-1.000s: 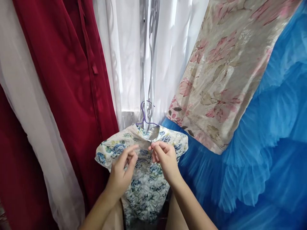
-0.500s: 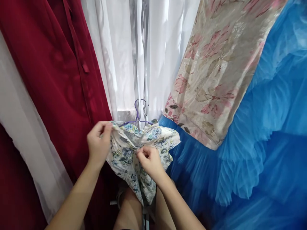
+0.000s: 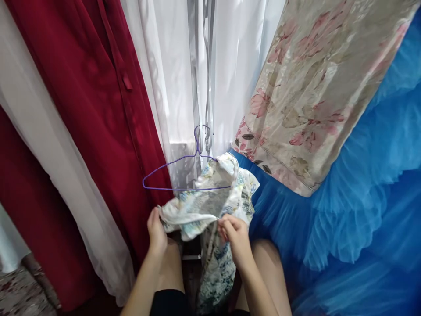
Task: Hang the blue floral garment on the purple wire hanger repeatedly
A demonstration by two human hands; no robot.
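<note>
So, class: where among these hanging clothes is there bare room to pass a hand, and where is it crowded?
Free: the empty left loop of the hanger, between red dress and small floral dress, which left hand and right hand grip; the floor patch lower left. Crowded: the right side, blue tulle against pink-flowered garment.

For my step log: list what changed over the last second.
The small blue-and-white floral dress has come down off the left arm of the thin purple wire hanger, now bare, and is bunched. The left hand left the collar and grips the bunched edge; the right hand pinches it lower down. The hanger stays hooked; the dark red dress and blue tulle skirt hang unchanged.
</note>
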